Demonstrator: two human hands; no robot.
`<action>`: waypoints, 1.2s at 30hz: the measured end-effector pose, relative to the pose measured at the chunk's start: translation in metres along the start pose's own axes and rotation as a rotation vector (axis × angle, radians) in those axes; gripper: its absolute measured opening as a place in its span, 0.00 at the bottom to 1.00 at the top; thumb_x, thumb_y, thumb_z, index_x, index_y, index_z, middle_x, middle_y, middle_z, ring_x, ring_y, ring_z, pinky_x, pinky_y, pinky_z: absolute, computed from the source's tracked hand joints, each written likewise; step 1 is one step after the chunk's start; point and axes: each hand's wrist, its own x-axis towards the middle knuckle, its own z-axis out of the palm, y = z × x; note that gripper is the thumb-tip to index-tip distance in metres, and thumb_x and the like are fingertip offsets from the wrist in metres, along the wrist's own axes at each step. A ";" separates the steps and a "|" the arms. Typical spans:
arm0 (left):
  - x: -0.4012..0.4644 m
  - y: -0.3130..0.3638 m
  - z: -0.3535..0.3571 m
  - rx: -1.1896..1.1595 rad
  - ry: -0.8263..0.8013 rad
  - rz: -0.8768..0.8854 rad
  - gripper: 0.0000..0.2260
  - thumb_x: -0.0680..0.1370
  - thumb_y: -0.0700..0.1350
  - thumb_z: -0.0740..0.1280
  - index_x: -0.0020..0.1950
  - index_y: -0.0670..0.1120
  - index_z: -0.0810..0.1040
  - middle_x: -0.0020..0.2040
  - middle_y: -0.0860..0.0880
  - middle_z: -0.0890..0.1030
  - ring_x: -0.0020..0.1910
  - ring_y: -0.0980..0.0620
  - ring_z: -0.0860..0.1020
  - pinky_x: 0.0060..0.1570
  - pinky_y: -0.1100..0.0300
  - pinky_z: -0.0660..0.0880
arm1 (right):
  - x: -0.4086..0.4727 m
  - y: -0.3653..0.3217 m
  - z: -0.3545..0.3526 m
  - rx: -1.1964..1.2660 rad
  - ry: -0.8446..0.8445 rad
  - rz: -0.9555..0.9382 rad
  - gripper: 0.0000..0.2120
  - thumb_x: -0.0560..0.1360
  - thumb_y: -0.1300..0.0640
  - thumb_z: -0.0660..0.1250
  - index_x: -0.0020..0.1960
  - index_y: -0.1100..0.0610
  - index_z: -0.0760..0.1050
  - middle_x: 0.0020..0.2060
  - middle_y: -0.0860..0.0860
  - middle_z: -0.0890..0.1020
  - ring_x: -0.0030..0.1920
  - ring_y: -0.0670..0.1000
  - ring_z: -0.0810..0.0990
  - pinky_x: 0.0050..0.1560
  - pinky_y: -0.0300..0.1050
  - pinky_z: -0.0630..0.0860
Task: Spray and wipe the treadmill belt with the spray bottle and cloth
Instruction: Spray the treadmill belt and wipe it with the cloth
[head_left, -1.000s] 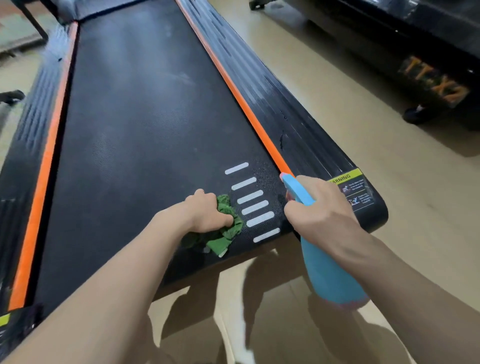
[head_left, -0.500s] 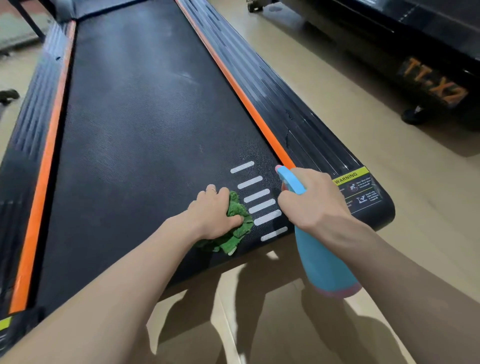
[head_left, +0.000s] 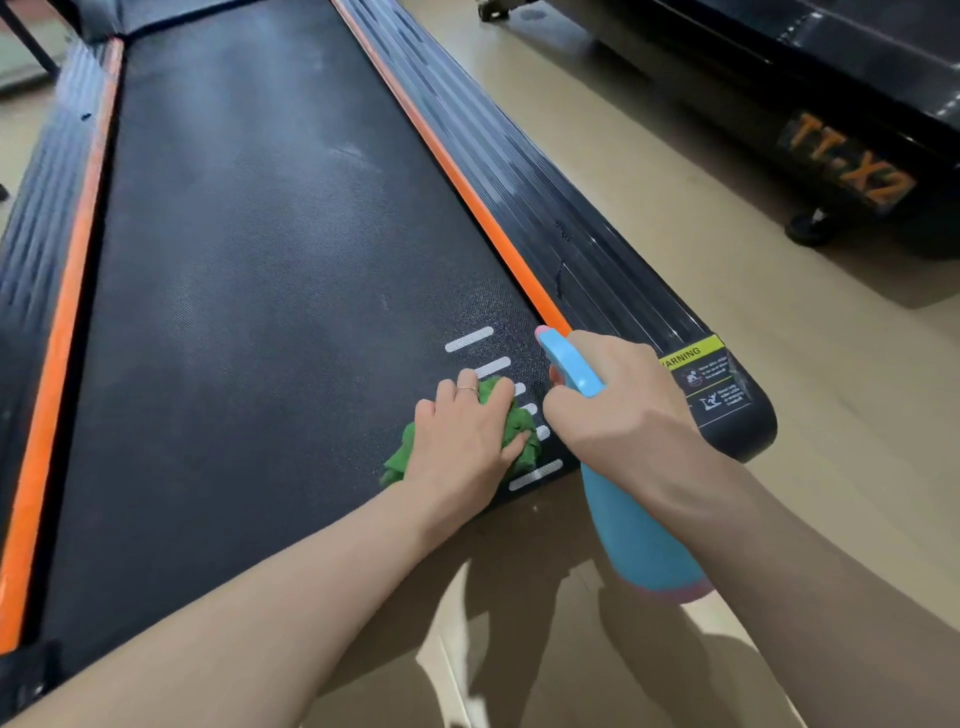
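Belt: we see the black treadmill belt (head_left: 270, 270) running away from us, its near end under our left fingers.
Left hand: our left hand (head_left: 462, 441) lies palm down on the cloth, fingers spread and fairly straight, pressing it flat to the belt rather than curling round it; a thin ring sits on one finger.
Cloth: the green cloth (head_left: 511, 423) is bunched under our left palm, showing past the fingertips on the far side and out by the wrist on the near side, at the belt's near right corner.
White bars: the white stripe markings (head_left: 470, 339) are printed on the belt; two lie just beyond our left fingertips, the others are partly covered by the cloth and thumb, and one lies near the thumb side at the belt's edge.
Right hand: our right hand (head_left: 618, 410) is curled round the neck of the spray bottle, gripping it; we cannot tell where the forefinger sits on the trigger.
Spray bottle: the blue spray bottle (head_left: 639, 540) hangs below our right fingers, off the belt's end; its nozzle pokes out beyond the knuckles, just beside our left fingertips.
Orange strip: the orange strip (head_left: 467, 192) runs from just beyond the nozzle.
Side rail: the ribbed black side rail (head_left: 597, 260) lies past our right knuckles, with a yellow warning sticker (head_left: 709, 379) close beside that hand.
Floor: the beige floor (head_left: 779, 364) spreads to the right.
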 end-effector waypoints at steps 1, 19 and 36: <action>0.002 0.002 0.003 -0.010 0.045 -0.003 0.15 0.77 0.59 0.60 0.58 0.50 0.69 0.54 0.46 0.71 0.50 0.43 0.69 0.42 0.51 0.63 | 0.000 0.001 0.000 0.016 0.016 -0.015 0.16 0.61 0.49 0.55 0.43 0.59 0.71 0.34 0.53 0.75 0.37 0.60 0.74 0.38 0.48 0.67; 0.089 0.006 0.022 0.059 0.275 -0.101 0.12 0.77 0.52 0.66 0.53 0.46 0.69 0.52 0.45 0.75 0.48 0.43 0.73 0.43 0.52 0.66 | 0.010 0.025 0.000 0.093 0.062 0.002 0.10 0.62 0.52 0.55 0.39 0.58 0.67 0.32 0.51 0.69 0.36 0.57 0.67 0.36 0.50 0.66; 0.012 0.002 0.012 -0.025 0.115 0.244 0.17 0.71 0.51 0.73 0.52 0.45 0.72 0.49 0.45 0.74 0.46 0.41 0.73 0.39 0.48 0.72 | -0.008 0.005 -0.016 0.095 0.059 -0.016 0.11 0.64 0.51 0.56 0.40 0.57 0.68 0.33 0.51 0.71 0.39 0.58 0.71 0.40 0.51 0.70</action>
